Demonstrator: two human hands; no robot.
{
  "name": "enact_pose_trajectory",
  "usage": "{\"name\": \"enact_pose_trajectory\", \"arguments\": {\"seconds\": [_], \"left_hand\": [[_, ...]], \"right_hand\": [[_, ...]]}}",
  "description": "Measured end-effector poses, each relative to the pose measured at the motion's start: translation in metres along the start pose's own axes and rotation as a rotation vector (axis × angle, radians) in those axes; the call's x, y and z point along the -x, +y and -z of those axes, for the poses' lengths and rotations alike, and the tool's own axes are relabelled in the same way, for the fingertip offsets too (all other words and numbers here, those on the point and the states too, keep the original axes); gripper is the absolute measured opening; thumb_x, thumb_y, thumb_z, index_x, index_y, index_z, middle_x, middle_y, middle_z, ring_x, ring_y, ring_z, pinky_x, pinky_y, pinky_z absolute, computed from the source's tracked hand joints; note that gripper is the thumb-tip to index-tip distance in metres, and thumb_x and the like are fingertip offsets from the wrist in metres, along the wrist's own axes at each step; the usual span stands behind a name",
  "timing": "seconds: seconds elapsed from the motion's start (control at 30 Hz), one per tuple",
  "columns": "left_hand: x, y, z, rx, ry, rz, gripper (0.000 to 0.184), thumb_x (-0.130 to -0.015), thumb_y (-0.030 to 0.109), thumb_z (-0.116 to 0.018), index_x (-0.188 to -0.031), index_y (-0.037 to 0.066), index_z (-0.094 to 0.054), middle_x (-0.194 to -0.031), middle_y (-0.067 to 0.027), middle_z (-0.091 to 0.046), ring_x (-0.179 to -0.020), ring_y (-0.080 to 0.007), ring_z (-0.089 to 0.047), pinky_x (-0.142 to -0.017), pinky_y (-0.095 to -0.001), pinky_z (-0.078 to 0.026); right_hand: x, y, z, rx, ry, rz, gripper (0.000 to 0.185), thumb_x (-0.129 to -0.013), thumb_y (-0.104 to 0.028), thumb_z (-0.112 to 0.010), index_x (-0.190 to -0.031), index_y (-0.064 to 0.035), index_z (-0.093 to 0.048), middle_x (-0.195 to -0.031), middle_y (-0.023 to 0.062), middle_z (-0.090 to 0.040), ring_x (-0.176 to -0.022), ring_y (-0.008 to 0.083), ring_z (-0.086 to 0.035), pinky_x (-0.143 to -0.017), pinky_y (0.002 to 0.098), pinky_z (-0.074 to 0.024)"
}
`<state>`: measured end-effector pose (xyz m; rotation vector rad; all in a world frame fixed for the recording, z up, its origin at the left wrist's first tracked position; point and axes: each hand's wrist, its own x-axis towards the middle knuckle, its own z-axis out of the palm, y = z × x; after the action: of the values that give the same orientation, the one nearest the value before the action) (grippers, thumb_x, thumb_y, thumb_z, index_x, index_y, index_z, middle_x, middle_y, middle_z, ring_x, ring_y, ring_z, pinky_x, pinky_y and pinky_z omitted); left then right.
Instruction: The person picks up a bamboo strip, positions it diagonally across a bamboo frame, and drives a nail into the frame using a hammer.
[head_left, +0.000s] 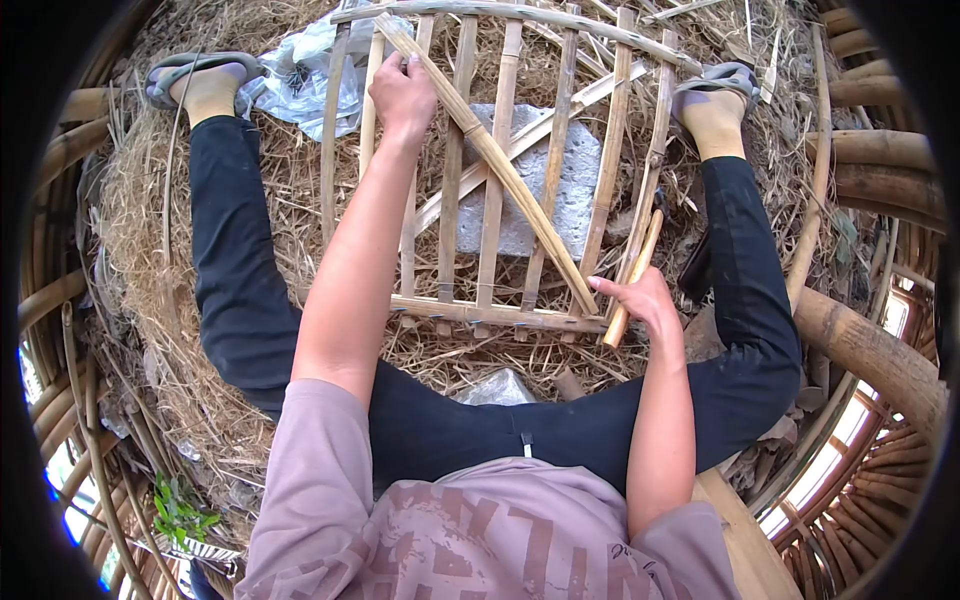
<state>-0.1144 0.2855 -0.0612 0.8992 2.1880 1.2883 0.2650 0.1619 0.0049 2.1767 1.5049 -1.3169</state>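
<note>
A lattice panel (pixel 490 210) of bamboo slats between two cross rails lies on the straw between my legs. Across it runs a loose bamboo strip (pixel 490 150), slanting from upper left to lower right. My left hand (pixel 403 95) grips this strip near its upper end. By the panel's lower right corner, my right hand (pixel 645 300) is closed around a short smooth bamboo stick (pixel 643 255). Its thumb points at the strip's lower end; whether it touches is hard to tell. A second, paler strip (pixel 540 128) crosses beneath the slats.
Under the panel sits a grey stone slab (pixel 580 180). A clear plastic bag (pixel 305 75) lies at upper left, beside my sandalled foot. Dry straw (pixel 150 270) covers the ground. Thick bamboo poles (pixel 870 350) stand along the right, and a green plant (pixel 180 510) at lower left.
</note>
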Motion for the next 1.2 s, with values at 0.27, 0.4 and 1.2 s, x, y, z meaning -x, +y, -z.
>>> {"name": "enact_pose_trajectory", "arguments": {"seconds": [0.27, 0.4, 1.2], "left_hand": [[0.006, 0.007, 0.008, -0.055, -0.009, -0.032, 0.025, -0.099, 0.019, -0.059, -0.109, -0.001, -0.070, -0.089, -0.0193, -0.073, -0.081, -0.0341, -0.071, -0.080, -0.0463, -0.054], [0.023, 0.014, 0.017, -0.348, 0.137, -0.341, 0.038, -0.099, 0.021, -0.059, -0.120, -0.010, -0.062, -0.113, -0.0218, -0.069, -0.100, -0.0343, -0.068, -0.087, -0.0456, -0.054], [0.100, 0.129, 0.051, -0.454, -0.662, -1.475, 0.036, -0.073, 0.009, -0.084, -0.108, 0.012, -0.074, -0.098, -0.0041, -0.066, -0.089, -0.0227, -0.065, -0.078, -0.0386, -0.054]], "right_hand": [[-0.013, 0.022, -0.008, 0.102, 0.035, -0.015, 0.067, -0.059, -0.046, -0.098, -0.097, 0.0034, -0.073, -0.089, 0.0169, -0.075, -0.080, 0.0276, -0.073, -0.077, 0.0393, -0.0568], [-0.011, 0.015, -0.005, 0.106, 0.030, -0.049, 0.064, -0.062, -0.040, -0.098, -0.099, 0.0046, -0.071, -0.087, 0.0146, -0.073, -0.078, 0.0234, -0.070, -0.075, 0.0380, -0.0561], [0.047, -0.013, 0.056, -0.089, 0.355, 0.126, 0.055, -0.094, -0.037, -0.066, -0.116, 0.0130, -0.061, -0.099, 0.0329, -0.070, -0.100, 0.0458, -0.070, -0.089, 0.0480, -0.0527]]}}
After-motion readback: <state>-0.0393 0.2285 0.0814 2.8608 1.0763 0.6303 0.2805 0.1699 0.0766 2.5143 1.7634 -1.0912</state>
